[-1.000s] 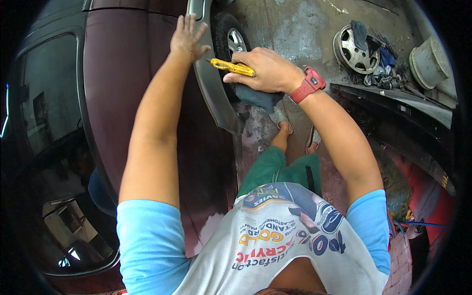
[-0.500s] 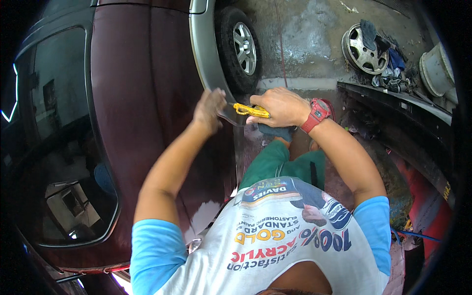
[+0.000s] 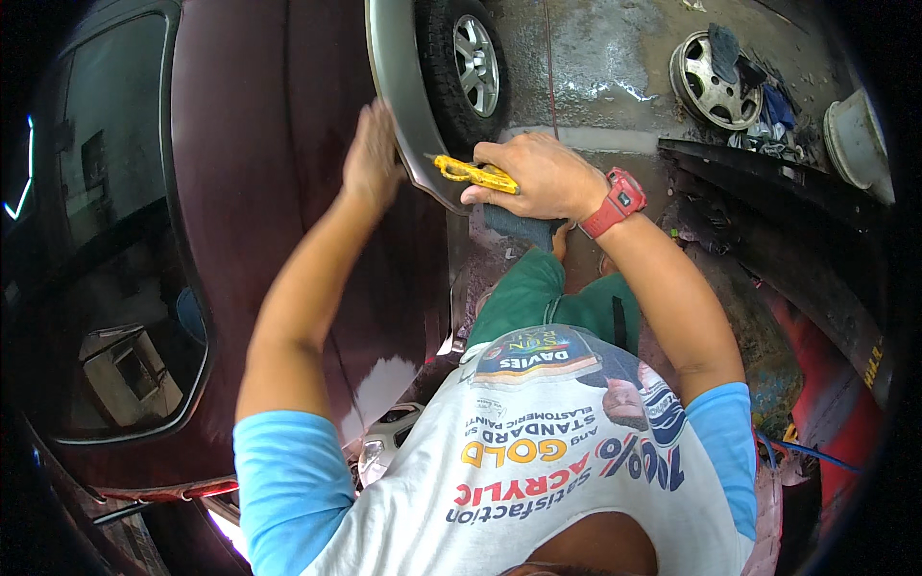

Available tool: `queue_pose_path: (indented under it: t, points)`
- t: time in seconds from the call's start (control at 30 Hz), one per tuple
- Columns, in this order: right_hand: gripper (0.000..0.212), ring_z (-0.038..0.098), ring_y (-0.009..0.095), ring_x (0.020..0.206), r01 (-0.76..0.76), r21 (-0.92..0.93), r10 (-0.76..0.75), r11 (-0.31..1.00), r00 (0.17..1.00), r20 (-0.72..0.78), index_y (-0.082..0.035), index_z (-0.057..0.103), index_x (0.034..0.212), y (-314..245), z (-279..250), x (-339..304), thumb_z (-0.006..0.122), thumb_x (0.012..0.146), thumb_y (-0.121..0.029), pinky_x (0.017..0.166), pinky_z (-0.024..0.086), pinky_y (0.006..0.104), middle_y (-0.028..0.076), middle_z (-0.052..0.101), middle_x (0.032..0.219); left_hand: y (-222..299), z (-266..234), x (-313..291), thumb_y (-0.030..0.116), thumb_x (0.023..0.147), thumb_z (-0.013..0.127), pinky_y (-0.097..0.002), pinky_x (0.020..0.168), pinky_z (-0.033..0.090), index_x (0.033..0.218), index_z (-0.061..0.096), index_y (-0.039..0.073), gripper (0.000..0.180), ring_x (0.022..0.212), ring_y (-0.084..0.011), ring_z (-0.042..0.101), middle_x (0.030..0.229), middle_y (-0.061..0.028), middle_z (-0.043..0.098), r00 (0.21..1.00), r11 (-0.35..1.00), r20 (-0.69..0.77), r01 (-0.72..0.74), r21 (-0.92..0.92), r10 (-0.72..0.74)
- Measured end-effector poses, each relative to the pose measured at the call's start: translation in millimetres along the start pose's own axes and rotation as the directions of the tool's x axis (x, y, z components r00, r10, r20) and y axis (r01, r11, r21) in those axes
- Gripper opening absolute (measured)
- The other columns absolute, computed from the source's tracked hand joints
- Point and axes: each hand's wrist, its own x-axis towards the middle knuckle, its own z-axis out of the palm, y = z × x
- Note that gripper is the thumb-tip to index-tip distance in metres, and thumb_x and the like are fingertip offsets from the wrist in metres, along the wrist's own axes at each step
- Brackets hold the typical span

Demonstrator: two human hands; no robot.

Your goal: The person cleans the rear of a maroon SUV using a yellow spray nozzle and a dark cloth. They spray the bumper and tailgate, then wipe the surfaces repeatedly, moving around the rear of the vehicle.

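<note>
Fingers stretched out and pressed together, my left hand (image 3: 373,158) lies against the maroon car body panel (image 3: 240,240), beside the grey wheel-arch trim (image 3: 396,86). It is slightly blurred and holds nothing I can see. My right hand (image 3: 547,178) grips a yellow utility knife (image 3: 478,174), its tip pointing left over the trim's lower end. A dark blue-grey cloth (image 3: 523,227) hangs just below that hand; whether the fingers also hold it, I cannot tell. A red watch (image 3: 619,200) is on my right wrist.
A tyre with a silver wheel (image 3: 473,65) stands beyond the trim. Farther right, a loose wheel rim (image 3: 706,82) lies on wet concrete, near a pale bucket-like cylinder (image 3: 855,144). A long black panel (image 3: 768,173) runs along the right. The car's dark window (image 3: 125,221) is at left.
My left hand has moved up and left, from the trim's edge onto the maroon panel. My right hand, still holding the knife, has shifted slightly up and left.
</note>
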Motion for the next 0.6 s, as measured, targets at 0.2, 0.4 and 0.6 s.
queue_pose_path:
  t: [0.2,0.4,0.6]
  points:
    - [0.060,0.072,0.048,0.079,0.063,0.033,-0.064,0.998,0.996,0.058,-0.005,0.072,0.100,-16,11,-12,0.068,0.100,-0.065,0.074,0.056,0.0578,0.024,0.071,0.076,99,33,-102,0.080,0.104,0.038,-0.0492,0.138,-0.003,0.176,0.026,0.030,0.088,0.171,-0.0273,0.006,0.185,-0.0015,0.014,0.766,0.803,0.256,-0.520,-0.291,0.589]
    - [0.060,0.071,0.048,0.077,0.082,0.028,-0.084,0.996,0.993,0.088,-0.005,0.071,0.097,-31,26,-26,0.069,0.099,-0.065,0.074,0.056,0.0580,0.023,0.071,0.075,-141,-30,-7,0.066,0.110,0.042,-0.0552,0.136,0.012,0.173,0.033,0.022,0.077,0.169,-0.0299,0.019,0.181,-0.0059,0.031,0.991,0.983,0.019,0.135,-0.123,-0.134]
    - [0.055,0.069,0.047,0.076,0.010,0.027,-0.012,1.000,0.995,0.095,-0.006,0.071,0.104,-25,44,-31,0.073,0.099,-0.060,0.071,0.053,0.0564,0.021,0.069,0.075,-130,-28,18,0.072,0.109,0.039,-0.0529,0.136,0.013,0.174,0.033,0.022,0.082,0.169,-0.0280,0.017,0.183,-0.0043,0.025,0.994,0.990,0.039,0.105,-0.099,-0.102]
